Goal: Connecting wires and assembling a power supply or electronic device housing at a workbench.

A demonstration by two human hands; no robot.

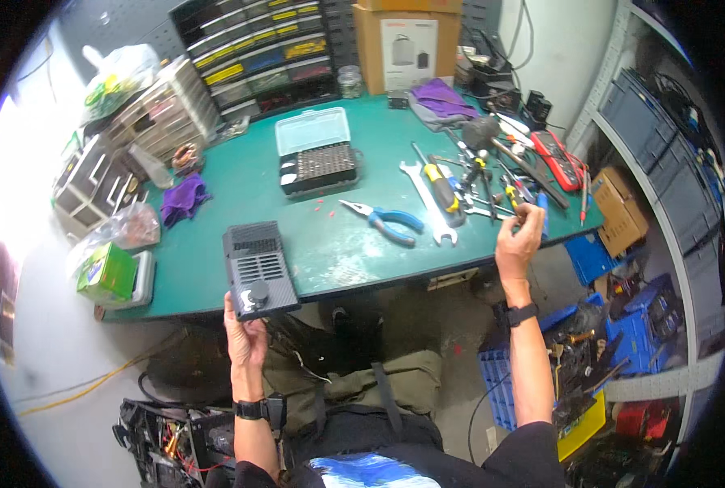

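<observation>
My left hand (247,340) grips a black vented case (262,268) by its near end. The case has a slotted grille and a round knob, and is held tilted over the front left edge of the green table. My right hand (518,242) is above the table's right side, fingers curled together; what they hold, if anything, is hidden. Beside those fingers lie a blue-handled tool (544,213) and a yellow-and-black screwdriver handle (512,195). Between my hands rest blue-handled pliers (388,221), a large open-end wrench (429,203) and a yellow-and-black screwdriver (441,189).
An open bit case (320,167) with a clear lid stands mid-table. Behind it are a drawer cabinet (253,61) and a cardboard box (369,57). A red multimeter (557,160) lies far right. Blue bins (640,329) crowd the floor at right.
</observation>
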